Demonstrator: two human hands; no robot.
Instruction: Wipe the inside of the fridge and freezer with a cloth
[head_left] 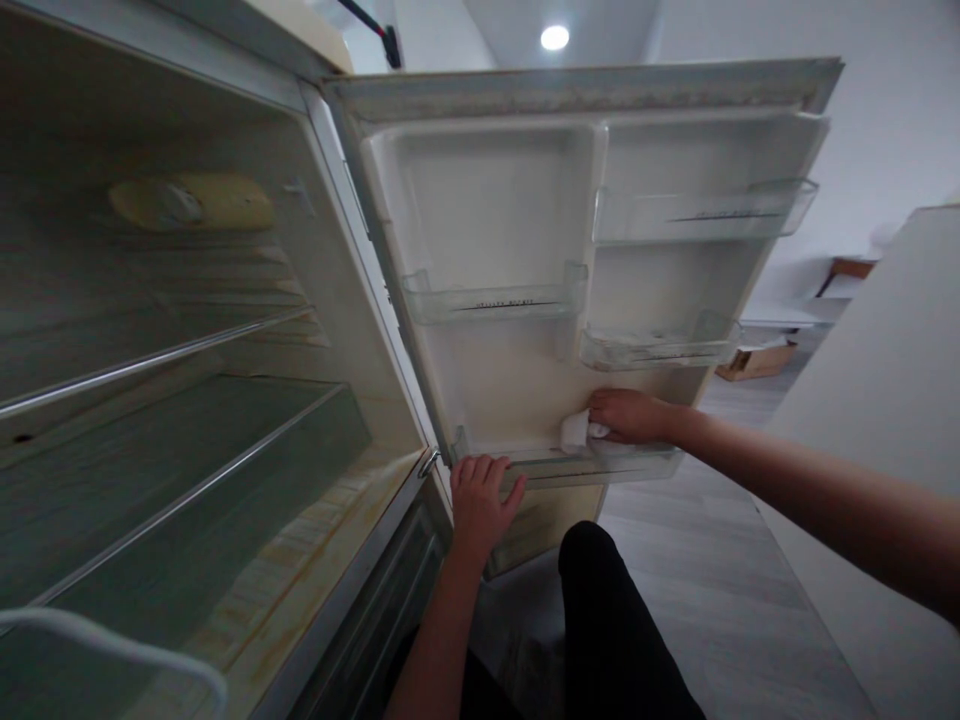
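My right hand [631, 416] is closed around a white cloth [576, 432], a wipe or paper tissue by its look. It holds the cloth against the inner side of the open fridge door [495, 375], just above the bottom door bin [585, 468]. At the hinge side, the fingers of my left hand [480, 495] hook over the rim of that clear bin, with the thumb apart. The fingertips behind the rim are partly hidden.
To the left stands the open fridge interior with a glass shelf [225, 480], a yellowed lamp cover [195, 202] and brownish stains. More clear bins [495, 303] hang on the door. A white cable or tube [120, 645] crosses the lower left. A cardboard box [757, 360] lies behind the door.
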